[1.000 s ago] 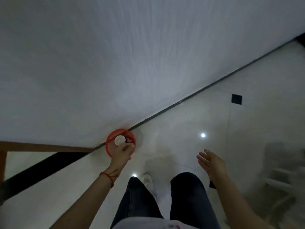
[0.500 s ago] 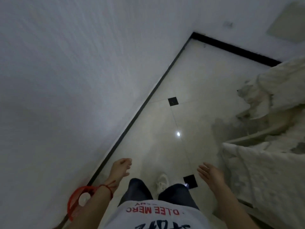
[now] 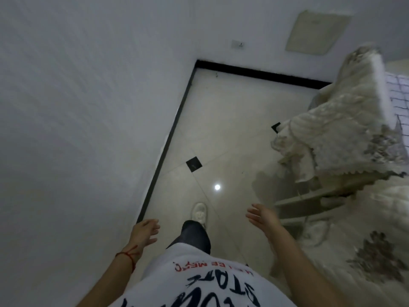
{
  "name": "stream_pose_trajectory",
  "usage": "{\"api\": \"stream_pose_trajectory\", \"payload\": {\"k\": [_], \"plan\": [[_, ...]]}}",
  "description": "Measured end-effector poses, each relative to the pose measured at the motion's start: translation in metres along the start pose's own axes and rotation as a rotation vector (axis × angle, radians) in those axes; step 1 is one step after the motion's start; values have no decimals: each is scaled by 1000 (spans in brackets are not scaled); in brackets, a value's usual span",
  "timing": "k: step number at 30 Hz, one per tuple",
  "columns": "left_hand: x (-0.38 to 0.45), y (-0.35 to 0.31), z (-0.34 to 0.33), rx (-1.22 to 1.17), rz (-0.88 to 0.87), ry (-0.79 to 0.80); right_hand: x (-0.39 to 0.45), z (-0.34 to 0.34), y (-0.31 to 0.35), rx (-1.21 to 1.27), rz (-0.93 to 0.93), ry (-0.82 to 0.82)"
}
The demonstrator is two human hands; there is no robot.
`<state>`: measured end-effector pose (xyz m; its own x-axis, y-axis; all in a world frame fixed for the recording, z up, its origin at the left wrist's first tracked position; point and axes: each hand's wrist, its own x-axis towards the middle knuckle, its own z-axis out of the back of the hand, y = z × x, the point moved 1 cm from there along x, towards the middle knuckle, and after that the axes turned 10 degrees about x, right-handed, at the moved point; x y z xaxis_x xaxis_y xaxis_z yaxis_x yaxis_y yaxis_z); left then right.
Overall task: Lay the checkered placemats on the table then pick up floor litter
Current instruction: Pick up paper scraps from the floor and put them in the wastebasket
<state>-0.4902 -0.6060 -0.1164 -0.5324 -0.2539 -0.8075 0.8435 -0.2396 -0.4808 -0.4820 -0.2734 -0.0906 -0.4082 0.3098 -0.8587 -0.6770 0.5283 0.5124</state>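
My left hand (image 3: 145, 232) hangs low at the left beside the white wall, fingers loosely spread, holding nothing. My right hand (image 3: 262, 218) is out in front at mid-right, fingers straight and empty. A checkered placemat (image 3: 399, 100) shows at the far right edge on the table under a cream lace tablecloth (image 3: 340, 129). The glossy tiled floor (image 3: 221, 120) ahead shows only a few tiny dark specks near the far corner. The orange bin is out of view.
A white wall (image 3: 77, 129) with a black baseboard runs along the left. A chair (image 3: 314, 200) draped in cream cloth stands at the right. My white shoe (image 3: 199, 214) steps forward on the tiles. A beige panel (image 3: 316, 32) hangs on the far wall.
A second ago my left hand was over the orange bin with a white piece of litter. Now the hand is empty, the bin has dropped out of view and I have turned right, walking along the wall.
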Motion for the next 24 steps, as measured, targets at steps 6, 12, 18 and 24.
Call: {"api": "stream_pose_trajectory", "payload": {"k": [6,12,18,24], "plan": [[70,-158,-18,86,-63,72,44,-28,76,-114,-23,-173],[114,-312,-74,169,-194,192,78,-44,143,-34,-24,-231],[166,-426,-134,280,-256,253,139,-61,218,-4,-133,-301],[208,-503,-151,396,-198,198,205,-97,331,129,-130,-233]]}}
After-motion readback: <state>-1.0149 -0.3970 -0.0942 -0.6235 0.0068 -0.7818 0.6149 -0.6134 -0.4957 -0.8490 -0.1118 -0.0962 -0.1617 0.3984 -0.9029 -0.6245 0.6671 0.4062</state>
